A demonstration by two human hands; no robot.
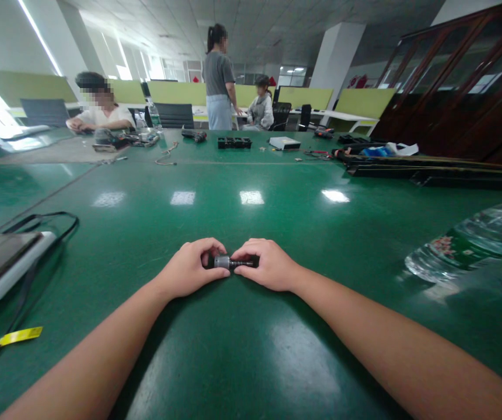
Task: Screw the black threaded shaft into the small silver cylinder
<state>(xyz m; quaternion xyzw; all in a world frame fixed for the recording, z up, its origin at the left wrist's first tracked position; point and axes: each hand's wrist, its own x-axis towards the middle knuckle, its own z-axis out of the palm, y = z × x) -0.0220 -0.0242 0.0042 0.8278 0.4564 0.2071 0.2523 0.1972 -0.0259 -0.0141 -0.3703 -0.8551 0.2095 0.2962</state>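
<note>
My left hand (196, 268) is closed around a small silver-grey metal cylinder (222, 262), with the thumb in front and the fingers behind. A thin, dark, ringed shaft (242, 263) lies in line with the cylinder on its right. My right hand (268, 265) pinches this shaft between thumb and fingers. Both parts lie level, low over the green table (233, 326). Whether the shaft is joined to the cylinder or only meets it, I cannot tell. The left end of the cylinder is partly hidden by my fingers.
At right lies a clear plastic bottle (465, 248). A phone (1, 259) rests on a white object at left, beside a black cable (25, 291). Farther back are a black block (234, 143), a white box (284, 143) and long dark bars (443, 169). Several people are beyond.
</note>
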